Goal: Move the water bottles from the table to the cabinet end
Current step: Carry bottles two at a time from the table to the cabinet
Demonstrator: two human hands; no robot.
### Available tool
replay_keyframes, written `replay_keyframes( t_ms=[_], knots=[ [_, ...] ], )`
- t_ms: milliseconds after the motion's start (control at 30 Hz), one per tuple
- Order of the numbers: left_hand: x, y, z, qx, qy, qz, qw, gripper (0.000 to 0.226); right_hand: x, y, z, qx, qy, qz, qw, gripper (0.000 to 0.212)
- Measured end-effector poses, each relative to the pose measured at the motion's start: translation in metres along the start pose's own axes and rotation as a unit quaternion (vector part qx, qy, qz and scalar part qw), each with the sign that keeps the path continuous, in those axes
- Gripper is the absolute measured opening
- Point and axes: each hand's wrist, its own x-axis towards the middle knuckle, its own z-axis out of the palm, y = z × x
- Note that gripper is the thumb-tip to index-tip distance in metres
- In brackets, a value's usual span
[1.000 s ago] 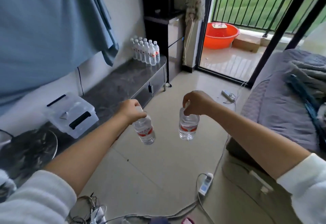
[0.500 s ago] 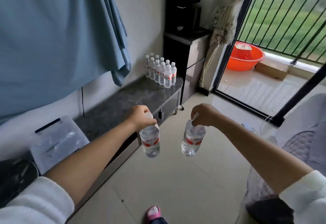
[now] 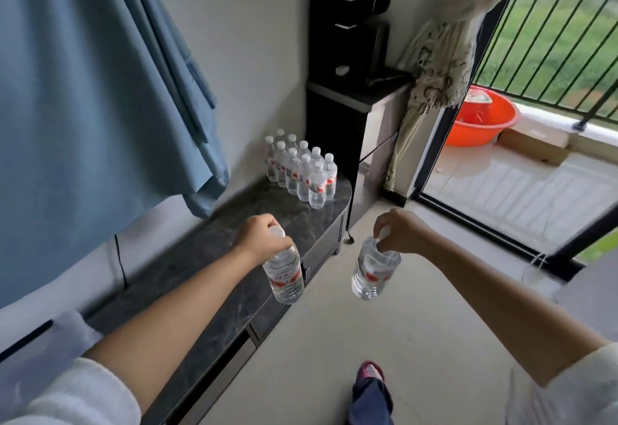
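Bottles hang from both your hands, one each, held by the neck just under the white cap. Your left hand [image 3: 259, 235] is closed round the left bottle [image 3: 284, 274], which dangles over the front edge of the dark marble-look surface [image 3: 214, 257] of the low cabinet. Your right hand [image 3: 399, 232] is clenched on the right bottle [image 3: 373, 269], which hangs out over the floor [image 3: 418, 341], well apart from the cabinet.

Compared with a second ago, you have closed in on the cabinet end: the cluster of bottles [image 3: 302, 170] already standing there looks much nearer, and the clear plastic box that lay beside your left arm has dropped out of view. One foot [image 3: 369, 369] is forward, so you seem to be mid-stride.

That means the carry is nearly over and setting down is probably next. The cluster sits tight against the tall black unit [image 3: 334, 116], with bare surface in front of it. You would likely want to lower each bottle upright onto that bare patch, clear of the front row, since a knock could topple the packed bottles.
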Motion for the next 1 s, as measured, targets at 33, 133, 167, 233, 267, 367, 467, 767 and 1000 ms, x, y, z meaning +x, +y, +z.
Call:
replay_keyframes(
  t_ms=[33,133,167,233,267,367,467,767,1000],
  knots=[
    [0.015,0.006,0.002,0.006,0.000,-0.001,1.000,0.037,0.016,0.006,-0.006,-0.003,-0.007,-0.002,1.000,0.027],
    [0.070,0.034,0.008,0.033,0.003,-0.003,0.999,0.026,0.074,0.029,-0.033,-0.013,-0.015,-0.001,1.000,0.026],
    [0.089,0.046,0.010,0.038,0.004,-0.007,0.999,0.021,0.094,0.036,-0.044,-0.016,-0.019,-0.004,1.000,0.026],
    [0.122,0.067,0.013,0.034,0.008,-0.015,0.999,0.020,0.129,0.050,-0.063,-0.025,-0.026,-0.014,0.999,0.026],
    [0.140,0.078,0.015,0.028,0.013,-0.020,0.999,0.020,0.148,0.056,-0.074,-0.036,-0.029,-0.022,0.999,0.026],
    [0.188,0.103,0.019,0.009,0.048,-0.029,0.998,0.020,0.198,0.068,-0.097,-0.057,-0.013,-0.046,0.997,0.029],
    [0.235,0.123,0.020,-0.004,0.062,-0.025,0.998,0.018,0.246,0.076,-0.117,-0.065,0.002,-0.060,0.996,0.029],
    [0.377,0.156,0.004,-0.022,0.094,-0.004,0.995,0.013,0.389,0.069,-0.163,-0.027,0.022,-0.051,0.998,0.027],
    [0.491,0.154,-0.013,-0.024,0.088,-0.005,0.996,0.024,0.485,0.051,-0.173,-0.041,-0.016,-0.039,0.998,0.025]
  ],
)
